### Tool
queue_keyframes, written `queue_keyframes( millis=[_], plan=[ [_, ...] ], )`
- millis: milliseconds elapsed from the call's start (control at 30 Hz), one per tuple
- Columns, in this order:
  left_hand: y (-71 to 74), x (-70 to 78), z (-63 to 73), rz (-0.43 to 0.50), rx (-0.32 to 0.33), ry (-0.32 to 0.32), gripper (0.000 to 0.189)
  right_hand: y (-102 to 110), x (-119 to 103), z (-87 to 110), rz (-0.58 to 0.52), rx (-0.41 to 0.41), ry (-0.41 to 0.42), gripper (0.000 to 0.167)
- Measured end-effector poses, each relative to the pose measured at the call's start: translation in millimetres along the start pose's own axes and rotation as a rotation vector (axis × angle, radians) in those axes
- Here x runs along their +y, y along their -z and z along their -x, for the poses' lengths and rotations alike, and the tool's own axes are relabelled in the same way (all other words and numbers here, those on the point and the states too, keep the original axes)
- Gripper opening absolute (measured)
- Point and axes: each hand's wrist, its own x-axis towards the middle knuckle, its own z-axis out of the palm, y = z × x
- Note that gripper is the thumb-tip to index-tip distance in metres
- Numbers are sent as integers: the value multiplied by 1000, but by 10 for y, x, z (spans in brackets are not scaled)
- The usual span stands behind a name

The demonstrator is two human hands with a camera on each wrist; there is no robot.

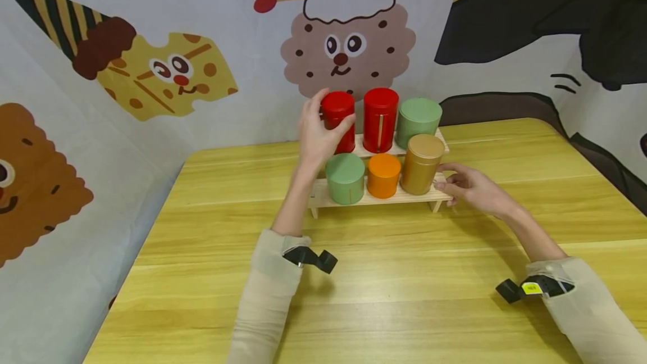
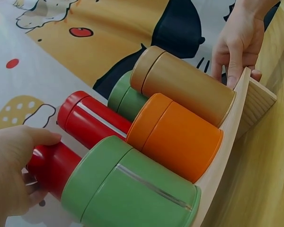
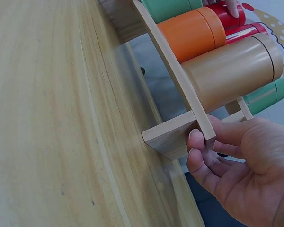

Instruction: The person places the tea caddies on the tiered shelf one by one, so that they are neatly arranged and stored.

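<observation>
A two-level wooden rack (image 1: 319, 191) stands on the table with tins on both levels. My left hand (image 1: 318, 135) grips a red tin (image 1: 338, 103) at the upper level's left end, thumb on the near side. Beside that tin are a second red tin (image 1: 381, 114) and a wide green tin (image 1: 419, 119). Along the lower level stand a green tin (image 1: 346, 180), a short orange tin (image 1: 383, 176) and a tall gold tin (image 1: 423, 164). At the lower shelf's right end, my right hand (image 1: 475, 187) pinches the board's corner (image 3: 206, 130) between thumb and fingers.
The rack sits toward the back of a yellow wood-grain table (image 1: 404, 296). Behind it hangs a white cloth (image 1: 242, 122) printed with cartoon figures. Each sleeve carries a black strap with a small camera.
</observation>
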Motion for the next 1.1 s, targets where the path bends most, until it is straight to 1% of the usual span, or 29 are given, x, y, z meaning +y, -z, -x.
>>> queue_keyframes(
  millis=[267, 400, 567, 733, 900, 1033, 1100],
  plan=[
    [-9, -13, -6, -2, -31, -1, 71, 7, -2, -5, 6, -2, 2, 51],
    [1, -22, -1, -7, -50, -8, 77, 12, -5, -1, 3, -6, -1, 51],
    [27, -43, 23, -16, -80, 5, 84, 11, -1, 3, -1, -8, -7, 52],
    [85, -80, 90, -1, -93, 21, 85, 0, -1, -13, 16, -4, -6, 51],
    [166, -144, 190, 8, -95, 30, 85, -1, -13, -27, 48, 1, -3, 50],
    [227, -201, 272, -31, -121, 33, 85, 7, -35, -12, 117, 13, -4, 52],
    [255, -219, 312, -59, -142, 42, 85, 19, -52, 1, 177, 32, 2, 53]
  ],
)
